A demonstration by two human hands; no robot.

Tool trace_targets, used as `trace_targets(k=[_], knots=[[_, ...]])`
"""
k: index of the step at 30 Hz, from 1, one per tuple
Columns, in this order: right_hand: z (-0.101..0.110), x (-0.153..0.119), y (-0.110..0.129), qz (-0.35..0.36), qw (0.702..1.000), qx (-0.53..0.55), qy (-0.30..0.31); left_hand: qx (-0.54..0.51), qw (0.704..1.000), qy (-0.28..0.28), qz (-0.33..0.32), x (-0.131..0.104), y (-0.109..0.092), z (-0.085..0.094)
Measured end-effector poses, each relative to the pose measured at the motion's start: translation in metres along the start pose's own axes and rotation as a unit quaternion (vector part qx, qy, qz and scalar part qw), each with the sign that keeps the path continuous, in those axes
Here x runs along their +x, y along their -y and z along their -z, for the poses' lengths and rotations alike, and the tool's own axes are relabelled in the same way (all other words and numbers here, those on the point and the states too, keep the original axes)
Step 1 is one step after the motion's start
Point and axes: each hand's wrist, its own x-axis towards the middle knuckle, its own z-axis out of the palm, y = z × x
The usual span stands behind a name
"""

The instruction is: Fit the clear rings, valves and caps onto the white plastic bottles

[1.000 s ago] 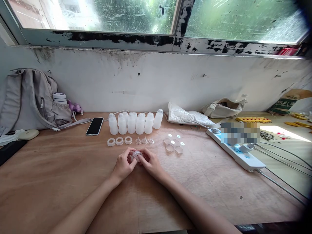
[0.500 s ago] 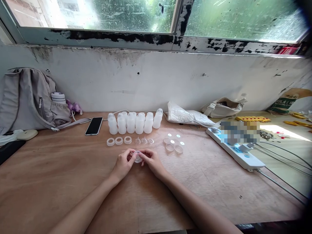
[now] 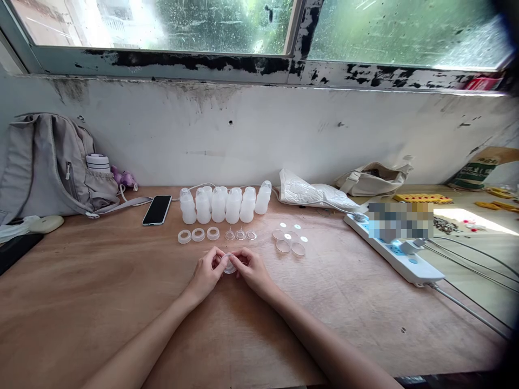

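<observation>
My left hand [image 3: 208,273] and my right hand [image 3: 252,270] meet at the middle of the table, both closed on one translucent bottle collar ring [image 3: 229,268]. The thumbs lie on the ring; the other fingertips are partly hidden behind it. Just beyond, three matching white rings [image 3: 198,234] lie in a row, and beside them three clear nipples [image 3: 240,233] stand on their bases. Behind these is a group of frosted baby bottles [image 3: 219,204], upright with caps on. Several clear round discs [image 3: 283,246] and small white dots [image 3: 304,239] lie to the right of my hands.
A phone [image 3: 156,210] lies left of the bottles, with a grey backpack [image 3: 52,162] beyond it. On the right, a white power strip [image 3: 393,251] with cables runs across the table. A white plastic package [image 3: 312,192] and a beige pouch [image 3: 375,178] rest against the wall.
The ring is tilted slightly differently, and my thumbs have shifted a little on it. Both hands keep hold of it in nearly the same place; the other things have not moved.
</observation>
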Motion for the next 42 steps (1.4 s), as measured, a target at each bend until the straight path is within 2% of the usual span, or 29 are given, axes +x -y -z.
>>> trace_targets(k=[9, 11, 14, 17, 27, 33, 38, 42], knots=[[0.003, -0.002, 0.012, 0.095, 0.986, -0.132, -0.027, 0.03, 0.999, -0.011, -0.013, 0.0, 0.0, -0.002], [0.004, -0.002, 0.013, 0.064, 0.993, -0.098, -0.008, 0.041, 0.999, -0.015, -0.02, 0.0, 0.0, -0.002], [0.005, 0.0, 0.01, -0.019, 0.999, -0.01, 0.036, 0.049, 0.998, -0.02, -0.02, -0.001, 0.001, -0.002], [0.004, 0.003, 0.005, -0.054, 0.997, 0.024, 0.047, 0.052, 0.998, -0.019, -0.015, -0.001, 0.001, -0.001], [-0.003, 0.003, 0.002, -0.057, 0.997, -0.001, 0.042, 0.098, 0.995, -0.029, -0.015, -0.001, -0.004, -0.001], [-0.002, 0.002, 0.002, -0.022, 0.999, -0.046, 0.017, 0.097, 0.994, -0.038, -0.017, -0.002, -0.005, -0.003], [0.003, 0.001, 0.007, -0.018, 0.999, -0.011, 0.026, 0.063, 0.997, -0.027, -0.029, -0.001, -0.007, -0.002], [0.001, 0.001, 0.005, -0.031, 0.999, -0.015, 0.015, 0.079, 0.996, -0.028, -0.035, -0.001, -0.008, -0.002]])
